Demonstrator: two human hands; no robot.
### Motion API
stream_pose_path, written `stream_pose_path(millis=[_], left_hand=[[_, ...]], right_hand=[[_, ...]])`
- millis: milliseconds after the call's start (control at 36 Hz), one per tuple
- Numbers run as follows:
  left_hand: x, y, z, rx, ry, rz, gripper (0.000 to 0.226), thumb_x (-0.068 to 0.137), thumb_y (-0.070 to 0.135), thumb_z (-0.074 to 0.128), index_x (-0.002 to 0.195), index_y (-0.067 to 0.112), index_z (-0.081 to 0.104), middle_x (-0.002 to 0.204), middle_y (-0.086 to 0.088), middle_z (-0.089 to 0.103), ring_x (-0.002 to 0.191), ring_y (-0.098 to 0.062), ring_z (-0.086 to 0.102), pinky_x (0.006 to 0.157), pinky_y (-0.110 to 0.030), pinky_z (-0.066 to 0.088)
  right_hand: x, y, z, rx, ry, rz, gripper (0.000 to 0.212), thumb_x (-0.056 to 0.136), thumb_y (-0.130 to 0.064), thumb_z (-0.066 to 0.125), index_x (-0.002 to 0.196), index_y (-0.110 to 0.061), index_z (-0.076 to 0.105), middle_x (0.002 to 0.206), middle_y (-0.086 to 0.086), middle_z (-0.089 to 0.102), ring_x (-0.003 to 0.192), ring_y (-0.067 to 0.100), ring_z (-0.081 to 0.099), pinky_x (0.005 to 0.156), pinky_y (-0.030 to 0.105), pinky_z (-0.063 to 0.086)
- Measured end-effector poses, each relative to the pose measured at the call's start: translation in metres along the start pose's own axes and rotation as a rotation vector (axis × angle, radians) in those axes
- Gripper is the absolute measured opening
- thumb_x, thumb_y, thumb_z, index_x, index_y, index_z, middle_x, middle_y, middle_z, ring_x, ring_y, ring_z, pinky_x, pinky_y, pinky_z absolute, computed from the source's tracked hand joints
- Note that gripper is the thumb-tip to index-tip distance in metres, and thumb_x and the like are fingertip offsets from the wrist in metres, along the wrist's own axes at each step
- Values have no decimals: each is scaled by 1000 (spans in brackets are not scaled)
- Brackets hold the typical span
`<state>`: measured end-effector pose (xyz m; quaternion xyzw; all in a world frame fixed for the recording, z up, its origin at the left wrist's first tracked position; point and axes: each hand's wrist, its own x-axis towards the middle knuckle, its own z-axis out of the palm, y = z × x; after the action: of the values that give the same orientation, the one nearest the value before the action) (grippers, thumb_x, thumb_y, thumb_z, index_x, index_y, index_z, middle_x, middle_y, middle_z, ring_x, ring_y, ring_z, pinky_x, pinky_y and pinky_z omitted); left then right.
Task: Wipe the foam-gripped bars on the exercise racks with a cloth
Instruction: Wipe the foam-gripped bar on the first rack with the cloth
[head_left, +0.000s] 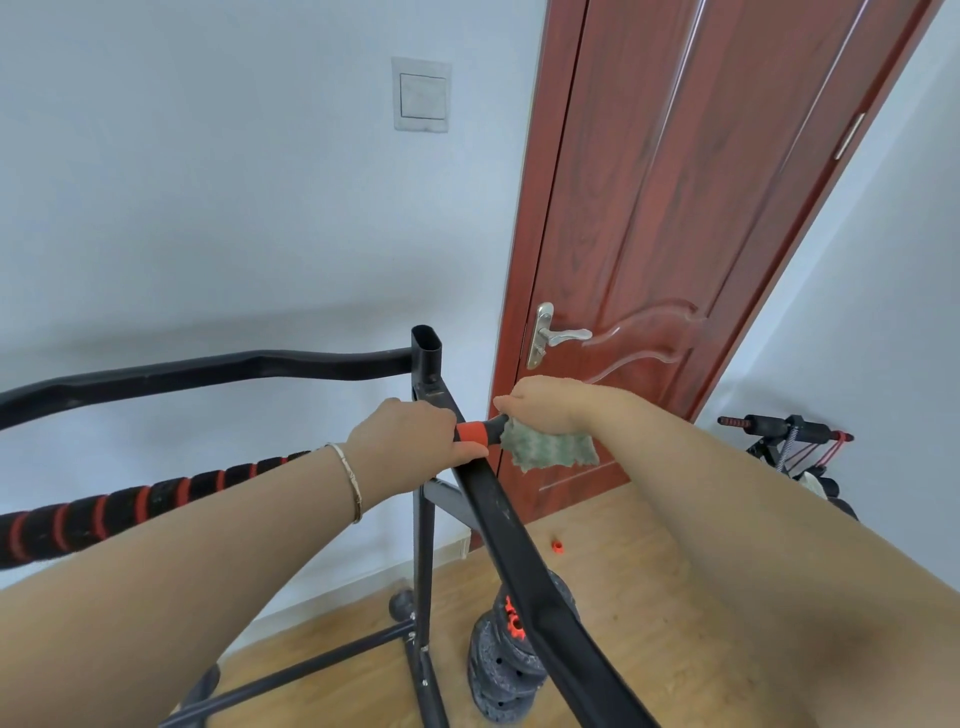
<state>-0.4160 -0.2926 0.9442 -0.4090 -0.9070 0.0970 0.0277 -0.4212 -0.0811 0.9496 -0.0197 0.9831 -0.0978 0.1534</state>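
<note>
Mid-frame, the left hand (410, 436) clasps the foam-gripped bar (130, 506) while the right hand (550, 405) pinches a green cloth (553, 451) round its tip. Wiping the tip seems in hand; next the cloth should travel along the foam

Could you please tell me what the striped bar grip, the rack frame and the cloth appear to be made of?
The striped bar grip looks like black foam with red bands: matte and porous. The rack frame appears to be black-painted metal tubing, given its hollow open top. The cloth seems a fuzzy greenish textile, perhaps microfibre; it hangs limp with ragged edges.
</note>
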Motion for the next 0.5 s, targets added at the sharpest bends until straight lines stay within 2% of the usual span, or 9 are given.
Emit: stream_pose_path(millis=[56, 111, 139, 194, 250, 333, 389, 444, 500], left_hand=[[-2, 4, -4, -33, 0, -56, 62, 99, 11, 47, 148, 38, 19, 91, -8, 47, 70, -26, 46, 63, -38, 49], [0, 0, -6, -173, -26, -184, 36, 103, 33, 41, 138, 26, 41, 84, -6, 48, 70, -24, 47, 66, -38, 49], [0, -2, -10, -218, -51, -222, 45, 102, 51, 35, 122, 17, 56, 81, -5, 52, 70, -23, 50, 69, -37, 50], [2, -10, -11, -252, -148, -222, 72, 94, 71, 25, 94, 10, 62, 80, -5, 63, 67, -20, 57, 71, -35, 51], [5, -21, -6, -277, -259, -204, 74, 91, 76, 26, 93, 11, 64, 75, -4, 71, 66, -18, 64, 68, -32, 54], [4, -26, -3, -436, -313, -217, 79, 88, 78, 30, 88, 6, 65, 57, 0, 68, 51, -13, 61, 57, -24, 47], [3, -22, -2, -412, -279, -195, 79, 88, 77, 31, 87, 5, 64, 56, -1, 65, 48, -13, 57, 54, -23, 43], [3, -21, -1, -425, -248, -233, 75, 89, 75, 34, 90, 7, 65, 63, -2, 63, 52, -14, 56, 54, -25, 47], [-1, -19, -4, -406, -247, -256, 54, 94, 64, 43, 99, 15, 63, 69, 1, 57, 57, -13, 54, 63, -31, 55]], right_hand=[[1, -4, -6, 60, -45, 31, 56, 105, -44, 26, 104, -2, 64, 88, 9, 64, 78, 22, 60, 78, 36, 46], [-3, -5, -2, -18, 59, -17, 56, 106, -44, 24, 92, -6, 62, 87, 11, 64, 81, 26, 62, 85, 44, 51], [-6, -3, 3, -121, 162, -72, 50, 107, -41, 24, 80, -11, 54, 76, 8, 59, 73, 25, 59, 80, 46, 53], [-10, 6, 18, -399, 393, -198, 34, 106, -34, 31, 77, -19, 41, 66, -1, 50, 62, 23, 54, 63, 43, 54], [-14, 21, 34, -484, 539, -256, 30, 102, -39, 37, 82, -23, 50, 69, -7, 51, 61, 18, 53, 54, 34, 47], [-15, 34, 45, -415, 634, -276, 42, 99, -50, 27, 78, -24, 53, 69, -10, 53, 59, 14, 49, 53, 28, 33], [-12, 31, 45, -454, 649, -267, 40, 99, -50, 25, 77, -26, 49, 68, -10, 54, 58, 13, 50, 51, 29, 33], [-10, 25, 41, -483, 625, -231, 34, 101, -46, 26, 77, -28, 43, 67, -8, 55, 58, 15, 53, 51, 31, 39], [-9, 20, 38, -498, 595, -210, 31, 103, -39, 27, 78, -26, 40, 65, -6, 53, 58, 18, 55, 51, 30, 39]])
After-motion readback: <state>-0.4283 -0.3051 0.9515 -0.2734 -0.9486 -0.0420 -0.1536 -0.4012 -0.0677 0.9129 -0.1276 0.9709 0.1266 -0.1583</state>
